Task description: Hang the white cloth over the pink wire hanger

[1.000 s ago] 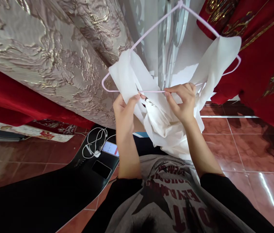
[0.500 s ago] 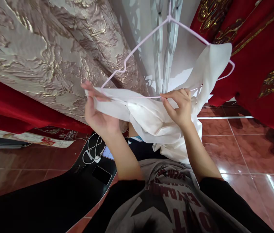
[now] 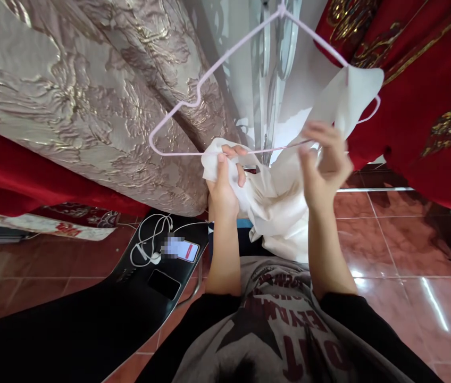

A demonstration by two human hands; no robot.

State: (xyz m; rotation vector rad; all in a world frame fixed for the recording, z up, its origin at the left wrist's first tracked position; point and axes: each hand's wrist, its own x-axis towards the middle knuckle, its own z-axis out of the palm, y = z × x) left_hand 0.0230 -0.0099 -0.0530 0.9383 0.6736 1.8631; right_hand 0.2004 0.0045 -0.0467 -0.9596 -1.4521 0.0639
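A pale pink clothes hanger (image 3: 238, 47) hangs in front of me, its hook cut off at the top edge. A thin, white, wrinkled garment (image 3: 285, 207) drapes over the hanger's right shoulder and falls toward my lap. My left hand (image 3: 227, 186) is closed on one end of the garment at the hanger's bottom bar, thumb in front and fingers partly behind the cloth. The hanger's left shoulder is bare. Blurred by motion, my right hand (image 3: 326, 162) is at the right part of the bar, thumb and fingers apart, with cloth behind it.
On my left a black chair seat (image 3: 130, 298) carries a lit phone (image 3: 183, 249), a dark phone (image 3: 164, 284) and a white cable (image 3: 141, 250). Beige brocade (image 3: 90, 106) hangs at left, red embroidered fabric (image 3: 420, 122) at right. The floor has red tiles (image 3: 393, 319).
My left hand has moved right along the bar with the garment's end, off the hanger's left corner. My right hand has shifted right, and its pinch on the bar has loosened.
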